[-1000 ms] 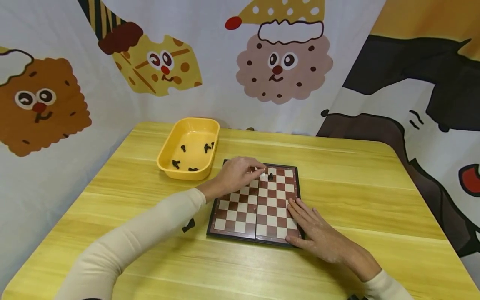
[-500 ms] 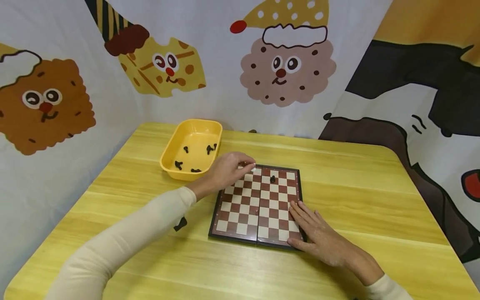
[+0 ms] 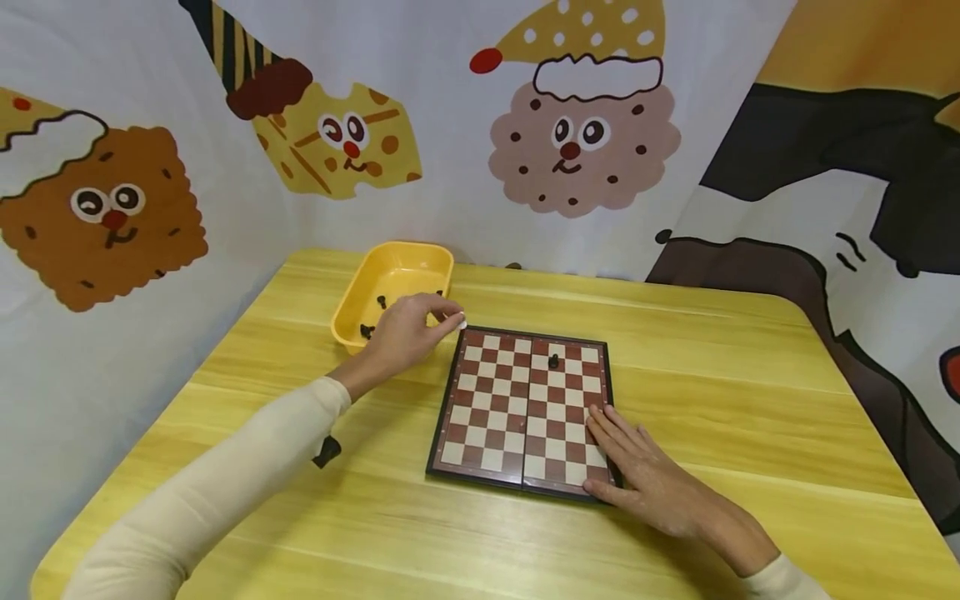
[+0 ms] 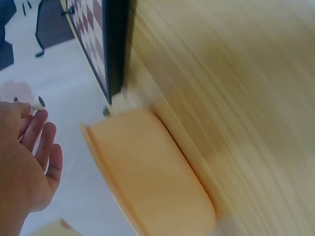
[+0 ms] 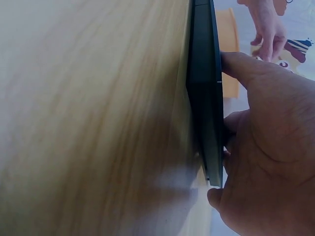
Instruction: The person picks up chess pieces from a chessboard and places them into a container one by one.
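My left hand [image 3: 408, 333] pinches a small white chess piece [image 4: 38, 103] between thumb and fingertips; its dark round base shows in the left wrist view. The hand is beyond the far left corner of the chessboard [image 3: 491, 408] and overlaps the yellow tub [image 3: 347, 304] in the head view. On the board's right edge rests my right hand [image 3: 648, 475], its fingers laid out flat over the outer squares. One black chess piece [image 3: 553, 361] is on the board near its far edge. Several black pieces lie in the tub, partly hidden by the left hand.
The chessboard lies unfolded on a wooden table [image 3: 337, 533], its centre seam running front to back. A dark object [image 3: 327, 451] lies left of the board beside my left sleeve. A cartoon-printed cloth [image 3: 442, 158] hangs behind the table.
My left hand has moved left with the white chess piece, from above the board's far middle to past its far left corner. The right hand has stayed on the board's edge.
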### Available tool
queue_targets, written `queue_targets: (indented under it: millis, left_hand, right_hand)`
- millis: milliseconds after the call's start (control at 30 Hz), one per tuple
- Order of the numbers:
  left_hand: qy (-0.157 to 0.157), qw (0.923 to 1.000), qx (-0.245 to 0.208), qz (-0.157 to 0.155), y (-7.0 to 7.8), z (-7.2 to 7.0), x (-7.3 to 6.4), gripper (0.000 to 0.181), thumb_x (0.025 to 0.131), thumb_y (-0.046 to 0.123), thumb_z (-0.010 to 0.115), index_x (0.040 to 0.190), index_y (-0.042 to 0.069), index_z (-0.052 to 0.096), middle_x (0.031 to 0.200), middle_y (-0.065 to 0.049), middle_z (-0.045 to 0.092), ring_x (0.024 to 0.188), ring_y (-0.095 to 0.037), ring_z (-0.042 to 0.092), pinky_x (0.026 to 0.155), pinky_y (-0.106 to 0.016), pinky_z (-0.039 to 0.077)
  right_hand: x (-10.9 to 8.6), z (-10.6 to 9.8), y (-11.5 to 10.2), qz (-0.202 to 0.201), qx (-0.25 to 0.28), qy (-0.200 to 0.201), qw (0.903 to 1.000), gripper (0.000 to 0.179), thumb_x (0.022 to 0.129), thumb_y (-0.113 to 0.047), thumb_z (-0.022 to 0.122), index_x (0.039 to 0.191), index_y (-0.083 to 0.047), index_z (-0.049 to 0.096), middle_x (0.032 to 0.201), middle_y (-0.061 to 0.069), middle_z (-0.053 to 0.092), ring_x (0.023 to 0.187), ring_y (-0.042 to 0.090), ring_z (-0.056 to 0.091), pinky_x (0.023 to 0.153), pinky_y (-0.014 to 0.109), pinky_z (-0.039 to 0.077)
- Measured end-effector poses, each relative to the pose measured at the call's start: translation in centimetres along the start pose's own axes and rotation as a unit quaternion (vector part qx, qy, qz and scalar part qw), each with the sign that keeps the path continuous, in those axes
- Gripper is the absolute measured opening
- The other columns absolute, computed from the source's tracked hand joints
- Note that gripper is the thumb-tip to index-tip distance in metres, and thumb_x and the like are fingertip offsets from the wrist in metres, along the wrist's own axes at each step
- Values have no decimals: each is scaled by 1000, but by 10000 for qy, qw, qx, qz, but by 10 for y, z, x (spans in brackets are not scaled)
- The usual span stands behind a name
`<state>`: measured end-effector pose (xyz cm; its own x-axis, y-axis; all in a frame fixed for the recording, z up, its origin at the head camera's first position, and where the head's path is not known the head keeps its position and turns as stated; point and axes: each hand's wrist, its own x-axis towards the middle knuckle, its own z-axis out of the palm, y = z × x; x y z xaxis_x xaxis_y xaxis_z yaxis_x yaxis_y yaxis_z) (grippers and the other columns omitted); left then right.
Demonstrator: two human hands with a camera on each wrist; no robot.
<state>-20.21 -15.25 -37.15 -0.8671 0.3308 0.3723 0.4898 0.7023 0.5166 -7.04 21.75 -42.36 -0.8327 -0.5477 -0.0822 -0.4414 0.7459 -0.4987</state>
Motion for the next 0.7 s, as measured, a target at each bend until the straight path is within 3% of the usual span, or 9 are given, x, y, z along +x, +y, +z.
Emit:
queue_targets:
  millis: [100, 367, 567, 700]
  left_hand:
    - [121, 9998, 70, -124, -9, -9, -3, 21, 100, 28, 69, 108, 11, 79, 103, -1, 75, 85, -14, 66, 69, -34, 54]
    - [-29, 9980, 185, -597, -32, -24, -9, 25, 102, 28, 67, 112, 8, 78, 112, -7, 73, 86, -19, 66, 70, -39, 54]
    - [5, 9969, 547, -566, -46, -28, -14, 23, 99, 28, 70, 107, 9, 80, 105, -7, 75, 87, -23, 69, 70, -42, 55]
    - [85, 9973, 510, -521, -47, -28, -15, 23, 96, 29, 73, 102, 8, 81, 104, -8, 74, 96, -28, 67, 78, -46, 54]
  right_hand:
    - [-1, 0, 1, -9, 49, 4, 10000, 82, 102, -54, 56, 162, -7, 25, 169, 7, 13, 154, 32, 5, 116, 66, 9]
    - [-2, 1, 3, -63, 109, 40, 9999, 81, 102, -52, 57, 162, -8, 24, 169, 7, 13, 154, 32, 5, 117, 65, 9]
    - [-2, 1, 3, -131, 75, 0, 9999, 81, 102, -51, 56, 162, -7, 24, 169, 7, 12, 154, 31, 4, 115, 67, 10]
    - [-3, 0, 3, -151, 72, 16, 9999, 81, 102, -51, 56, 162, -6, 24, 169, 8, 13, 154, 32, 5, 115, 66, 11]
